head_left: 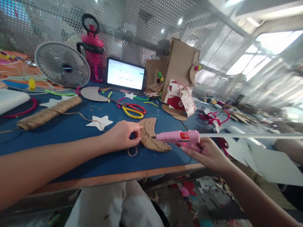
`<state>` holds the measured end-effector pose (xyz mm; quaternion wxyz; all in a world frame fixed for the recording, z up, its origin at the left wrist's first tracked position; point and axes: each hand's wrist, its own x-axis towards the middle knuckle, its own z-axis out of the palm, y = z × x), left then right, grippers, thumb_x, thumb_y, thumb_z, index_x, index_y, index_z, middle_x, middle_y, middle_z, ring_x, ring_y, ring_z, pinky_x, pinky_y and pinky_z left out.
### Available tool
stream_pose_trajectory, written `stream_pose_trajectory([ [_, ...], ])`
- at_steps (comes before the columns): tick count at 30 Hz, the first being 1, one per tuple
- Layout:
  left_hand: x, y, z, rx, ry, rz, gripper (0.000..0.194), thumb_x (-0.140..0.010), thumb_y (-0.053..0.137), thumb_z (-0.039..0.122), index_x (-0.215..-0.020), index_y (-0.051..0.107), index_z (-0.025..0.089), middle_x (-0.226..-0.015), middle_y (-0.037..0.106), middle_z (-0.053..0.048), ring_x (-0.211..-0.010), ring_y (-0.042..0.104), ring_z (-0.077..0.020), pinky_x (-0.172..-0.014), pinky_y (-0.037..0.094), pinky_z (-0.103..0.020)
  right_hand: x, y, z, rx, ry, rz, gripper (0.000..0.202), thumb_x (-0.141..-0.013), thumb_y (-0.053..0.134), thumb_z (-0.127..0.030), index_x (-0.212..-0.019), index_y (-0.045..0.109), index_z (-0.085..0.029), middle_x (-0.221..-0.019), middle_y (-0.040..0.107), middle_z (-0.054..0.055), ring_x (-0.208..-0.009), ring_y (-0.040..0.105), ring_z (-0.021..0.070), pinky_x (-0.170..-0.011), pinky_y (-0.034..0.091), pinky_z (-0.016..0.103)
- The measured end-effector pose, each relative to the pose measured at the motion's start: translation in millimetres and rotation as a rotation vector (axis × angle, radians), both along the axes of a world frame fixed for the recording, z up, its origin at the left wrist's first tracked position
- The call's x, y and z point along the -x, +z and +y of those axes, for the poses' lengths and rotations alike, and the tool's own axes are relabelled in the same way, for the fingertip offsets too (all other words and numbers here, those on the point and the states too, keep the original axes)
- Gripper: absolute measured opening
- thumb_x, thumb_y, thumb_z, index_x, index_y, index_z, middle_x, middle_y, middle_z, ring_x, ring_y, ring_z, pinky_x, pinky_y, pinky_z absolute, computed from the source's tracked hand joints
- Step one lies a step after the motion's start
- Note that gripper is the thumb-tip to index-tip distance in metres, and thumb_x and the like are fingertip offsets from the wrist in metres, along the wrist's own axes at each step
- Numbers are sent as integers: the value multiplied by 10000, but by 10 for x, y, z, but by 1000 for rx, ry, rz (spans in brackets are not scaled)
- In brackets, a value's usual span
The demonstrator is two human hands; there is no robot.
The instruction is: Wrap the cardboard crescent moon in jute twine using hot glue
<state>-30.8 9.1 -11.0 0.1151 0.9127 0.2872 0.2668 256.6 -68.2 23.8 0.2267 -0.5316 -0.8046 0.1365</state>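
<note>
A pink hot glue gun [174, 136] with a long clear glue stick [248, 136] out of its back is gripped in my right hand [208, 154]. Its nozzle points left, at a brown cardboard crescent [153, 143] partly covered with rows of twine. My left hand [124, 135] is at the crescent's left edge, thumb and forefinger pinching the twine. A small loop of twine [133, 152] hangs below those fingers. From a twine roll [49, 113] at the left, a strand runs across the table to a white paper star [99, 123].
Scissors [133, 110] with red and yellow handles lie behind the crescent. Farther back stand a fan [62, 64], a pink bottle [92, 53], a tablet [126, 75] and cardboard pieces [178, 66]. Another person's arm [288, 142] is at the right edge, by white paper sheets [272, 164].
</note>
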Motion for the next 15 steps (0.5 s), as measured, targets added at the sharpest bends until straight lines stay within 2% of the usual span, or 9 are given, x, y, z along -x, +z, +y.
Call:
stream_pose_trajectory([
  [4,2,-16,24,-18,51,66,164,-810,523,231,-661,553,172,-1015,719,-68,-830,694,-199,-655,476,-255,14,13,-9,-18,-33,-24,301,-820,533,-448,-674,570,-188,-528,319,-42,-490,311,97,-452,304,237],
  [8,-5,-24,34,-84,95,132,128,-835,497,249,-758,565,173,-793,725,-40,-629,670,-168,-547,401,-232,17,20,-19,-31,-63,-39,347,-812,541,-485,-614,542,-201,-505,370,-25,-487,372,115,-461,333,251],
  [15,-10,-11,0,-190,117,217,146,-887,455,278,-855,548,170,-637,669,-12,-527,625,-158,-468,293,-230,57,23,-22,-47,-84,-95,371,-797,551,-505,-610,577,-185,-493,421,-20,-467,381,106,-445,326,244],
])
